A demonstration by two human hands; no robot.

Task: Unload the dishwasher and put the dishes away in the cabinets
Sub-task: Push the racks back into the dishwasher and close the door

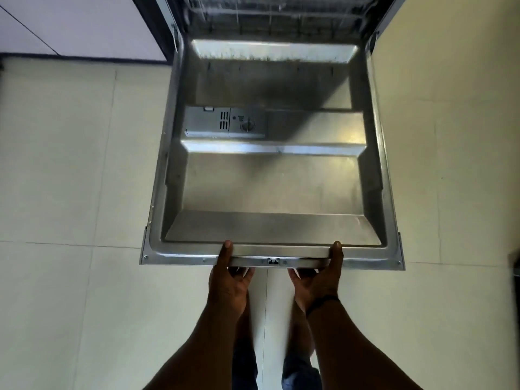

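Note:
The dishwasher door [270,190] lies folded down flat in front of me, its steel inner face up. A grey detergent dispenser [225,123] sits on its left side. My left hand [229,277] grips the door's near edge, thumb on top and fingers underneath. My right hand [319,280] grips the same edge further right, in the same way, on the other side of the latch [273,261]. At the top of the view the wire lower rack [270,15] shows inside the tub; no dishes can be made out in it.
Pale floor tiles [70,178] spread on both sides of the door. A dark cabinet edge [152,26] stands at the dishwasher's left. My legs [270,361] are below the door's edge. A dark object [515,263] shows at the right border.

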